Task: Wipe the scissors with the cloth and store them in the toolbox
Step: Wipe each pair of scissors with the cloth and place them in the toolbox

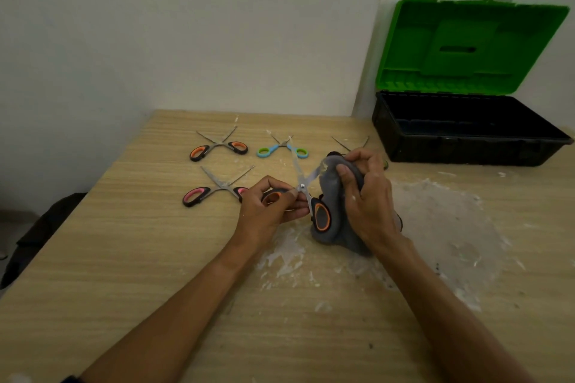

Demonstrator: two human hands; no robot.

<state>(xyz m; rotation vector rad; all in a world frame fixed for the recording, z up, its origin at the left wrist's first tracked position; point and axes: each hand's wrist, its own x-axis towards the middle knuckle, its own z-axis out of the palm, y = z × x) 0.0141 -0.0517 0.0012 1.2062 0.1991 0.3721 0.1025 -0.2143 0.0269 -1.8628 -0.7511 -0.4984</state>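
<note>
My left hand point(273, 205) grips one handle of orange-and-black scissors point(320, 214), held spread open above the table. My right hand point(367, 196) clutches a grey cloth point(331, 196) that wraps around the right blade near its tip. The toolbox point(466, 130) stands at the back right, its black tray open and the green lid point(466, 47) upright against the wall. Other open scissors lie on the table: an orange pair point(217, 148), a blue-and-green pair point(281, 149), a pink pair point(214, 191), and a fourth pair point(350, 143) partly hidden behind my right hand.
The wooden table point(124, 258) has white flaky residue point(435, 218) spread over its right half and under my hands. Walls close off the back and right. A dark bag point(40, 233) sits on the floor beyond the table's left edge.
</note>
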